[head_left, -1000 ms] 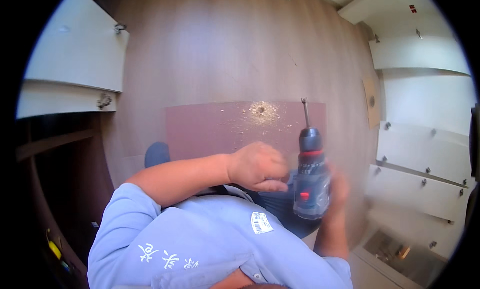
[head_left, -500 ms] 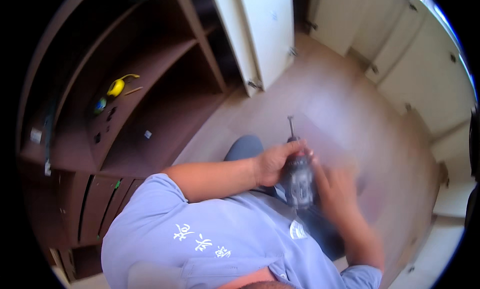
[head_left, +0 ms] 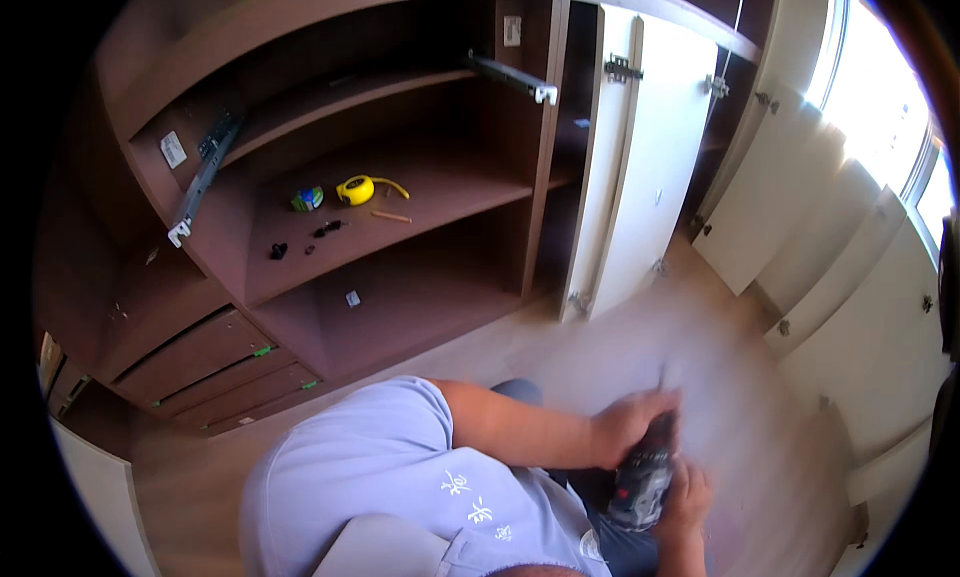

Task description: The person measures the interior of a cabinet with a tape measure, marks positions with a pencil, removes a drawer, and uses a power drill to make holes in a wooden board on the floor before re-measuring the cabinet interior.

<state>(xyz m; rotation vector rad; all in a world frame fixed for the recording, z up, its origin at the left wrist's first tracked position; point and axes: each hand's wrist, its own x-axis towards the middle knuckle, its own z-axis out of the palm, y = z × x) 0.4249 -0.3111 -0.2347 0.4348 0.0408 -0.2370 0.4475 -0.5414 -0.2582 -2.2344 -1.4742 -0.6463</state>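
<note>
A dark cordless drill (head_left: 642,489) is in front of my body, its thin bit (head_left: 663,374) pointing away from me and blurred. My left hand (head_left: 627,429) is closed around the drill's front end, near the chuck. Against the right side of the drill body, my right hand (head_left: 688,492) is closed with curled fingers; the drill's handle is hidden. My legs, partly visible, are beneath the tool.
A brown cabinet (head_left: 420,217) stands ahead on the left, with drawer slides (head_left: 205,182) sticking out. On its shelf lie a yellow tape measure (head_left: 356,189), a pencil-like stick (head_left: 391,216), a green-blue roll (head_left: 307,199) and small dark parts. White door panels (head_left: 655,167) with hinges lean nearby.
The view has swung up and left, showing more of the cabinet and the window. My right hand has shifted from near the chuck back along the drill body. The left hand stays near the chuck.
</note>
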